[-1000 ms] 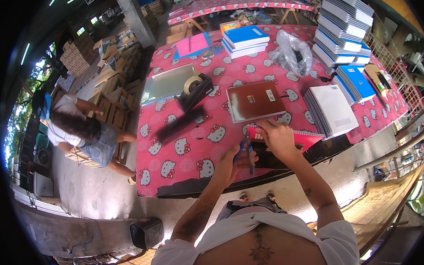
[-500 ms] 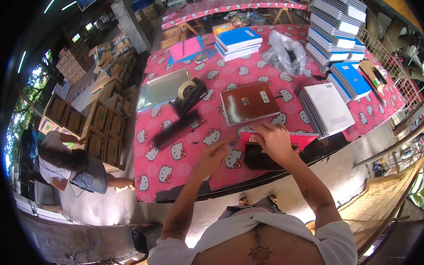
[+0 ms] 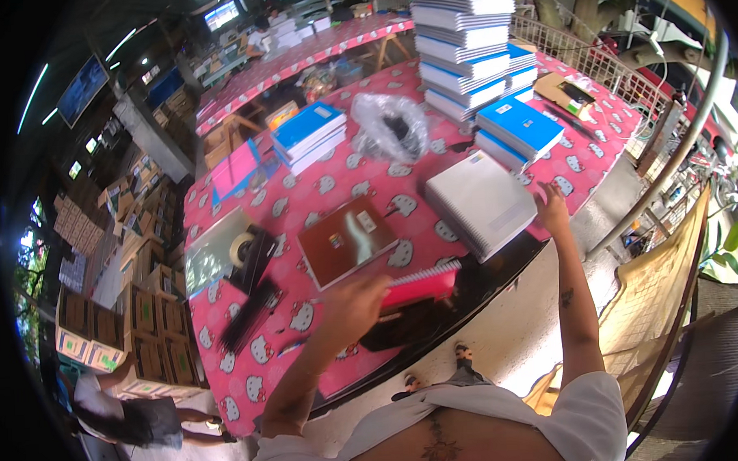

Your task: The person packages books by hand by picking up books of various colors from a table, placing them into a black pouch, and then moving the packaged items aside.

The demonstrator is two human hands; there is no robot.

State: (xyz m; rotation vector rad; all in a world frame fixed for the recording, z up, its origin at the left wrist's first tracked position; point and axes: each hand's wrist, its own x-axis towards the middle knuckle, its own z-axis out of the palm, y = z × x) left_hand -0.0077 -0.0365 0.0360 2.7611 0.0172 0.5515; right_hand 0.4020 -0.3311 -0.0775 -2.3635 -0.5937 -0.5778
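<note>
My left hand [image 3: 355, 308] is curled over the left end of a red spiral notebook [image 3: 420, 286] at the table's front edge. It is a little blurred and covers part of the cover. Out to the right, my right hand [image 3: 553, 206] has its fingers apart, beside the right edge of a stack of white spiral notebooks [image 3: 486, 202]. Whether it touches them, I cannot tell. A brown notebook [image 3: 347, 241] lies flat just beyond the red one. Under the red notebook's near side is a dark, shiny surface [image 3: 397, 329].
A tape dispenser [image 3: 252, 255] stands left, beside a clear-topped box [image 3: 211, 248]. Blue notebooks [image 3: 308, 127] sit farther back, near a crumpled plastic bag [image 3: 390, 128]. Tall notebook stacks [image 3: 464, 56] rise behind more blue notebooks [image 3: 520, 128]. A person [image 3: 123, 410] bends by cartons [image 3: 157, 319].
My right hand has left the red notebook and moved right to the white notebooks. My left hand has come onto the red notebook's left end. The view has turned to the right.
</note>
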